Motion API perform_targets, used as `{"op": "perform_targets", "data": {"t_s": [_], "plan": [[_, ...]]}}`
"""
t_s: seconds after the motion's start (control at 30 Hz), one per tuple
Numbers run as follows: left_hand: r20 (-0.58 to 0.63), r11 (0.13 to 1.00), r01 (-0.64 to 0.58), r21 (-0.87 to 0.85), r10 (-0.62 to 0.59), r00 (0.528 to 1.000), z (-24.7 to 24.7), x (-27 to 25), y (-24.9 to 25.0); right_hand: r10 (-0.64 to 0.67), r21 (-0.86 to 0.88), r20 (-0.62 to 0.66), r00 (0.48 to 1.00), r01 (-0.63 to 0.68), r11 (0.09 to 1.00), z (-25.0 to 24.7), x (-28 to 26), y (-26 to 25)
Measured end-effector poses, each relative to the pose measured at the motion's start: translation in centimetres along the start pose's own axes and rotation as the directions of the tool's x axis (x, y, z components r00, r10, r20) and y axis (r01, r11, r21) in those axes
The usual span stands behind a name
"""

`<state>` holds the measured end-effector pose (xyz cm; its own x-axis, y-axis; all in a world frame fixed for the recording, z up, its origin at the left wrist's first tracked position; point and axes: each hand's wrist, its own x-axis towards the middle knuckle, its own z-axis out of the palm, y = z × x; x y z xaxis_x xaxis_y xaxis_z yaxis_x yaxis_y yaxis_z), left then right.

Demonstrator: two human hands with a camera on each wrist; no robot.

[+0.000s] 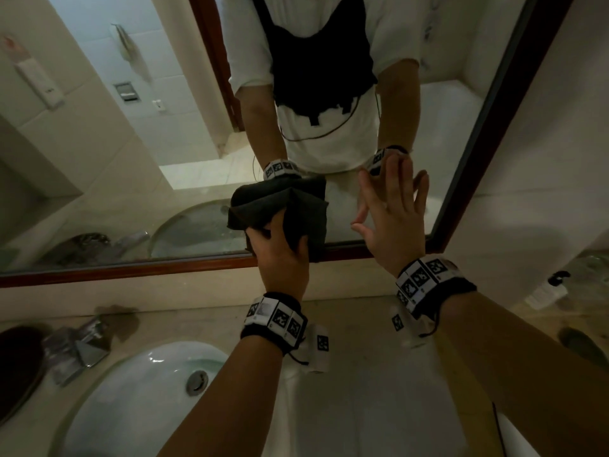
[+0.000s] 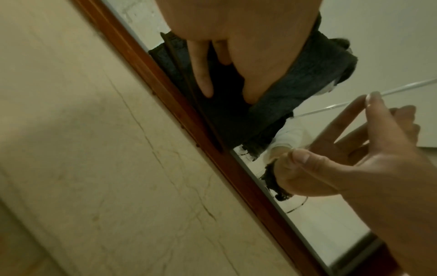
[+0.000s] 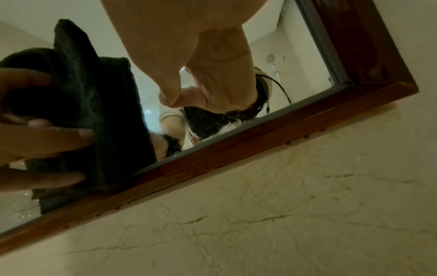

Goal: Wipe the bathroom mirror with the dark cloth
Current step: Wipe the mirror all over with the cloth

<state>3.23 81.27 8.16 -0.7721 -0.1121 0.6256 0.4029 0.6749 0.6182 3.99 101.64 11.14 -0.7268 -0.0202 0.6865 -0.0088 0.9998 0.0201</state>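
The wood-framed bathroom mirror [image 1: 197,159] hangs above the counter. My left hand [image 1: 280,232] holds a bunched dark cloth [image 1: 306,212] and presses it on the glass just above the bottom frame rail [image 1: 131,268]. The left wrist view shows my left hand's fingers [image 2: 203,82] lying on the cloth [image 2: 295,78]. The right wrist view has the cloth [image 3: 94,104] bulging between the left hand's [image 3: 47,138] thumb and fingers. To the cloth's right, my right hand [image 1: 392,209] is spread open with its fingertips on the glass, near the mirror's lower right corner [image 3: 343,82].
A white basin [image 1: 131,390] with a metal drain [image 1: 197,382] sits in the marble counter [image 1: 362,407] below my arms. A chrome tap [image 1: 75,344] stands at the left. A small pump bottle [image 1: 543,291] stands at the right by the wall.
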Motion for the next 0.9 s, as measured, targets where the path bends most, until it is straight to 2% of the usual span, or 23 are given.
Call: {"op": "perform_targets", "data": {"t_s": [0.2, 0.37, 0.5, 0.63, 0.77, 0.9], "plan": [[-0.022, 0.985, 0.077, -0.157, -0.082, 0.996, 2.0, -0.9, 0.9, -0.019, -0.003, 0.007, 1.000, 0.019, 1.000, 0.3, -0.1, 0.1], [0.023, 0.982, 0.003, -0.188, 0.001, 1.000, 3.6, -1.9, 2.4, -0.021, -0.010, 0.009, 1.000, 0.021, 1.000, 0.3, 0.0, 0.0], [0.061, 0.987, 0.006, -0.158, 0.004, 0.998, 3.9, -2.0, 2.1, -0.032, -0.016, 0.005, 0.999, 0.032, 0.999, 0.4, 0.0, 0.1], [0.041, 0.985, 0.037, -0.171, -0.030, 0.999, 2.3, -1.0, 0.9, -0.038, -0.020, 0.007, 0.999, 0.038, 0.999, 0.1, -0.2, 0.3], [0.000, 0.950, 0.199, -0.239, -0.205, 0.979, -1.1, 0.7, -2.6, -0.038, -0.023, -0.027, 0.999, 0.038, 0.999, 0.1, -0.2, 0.3], [-0.020, 0.960, 0.267, -0.080, -0.269, 0.963, -5.7, 2.4, -6.9, -0.025, -0.015, -0.039, 0.999, 0.025, 1.000, 0.3, -0.2, 0.2]]}}
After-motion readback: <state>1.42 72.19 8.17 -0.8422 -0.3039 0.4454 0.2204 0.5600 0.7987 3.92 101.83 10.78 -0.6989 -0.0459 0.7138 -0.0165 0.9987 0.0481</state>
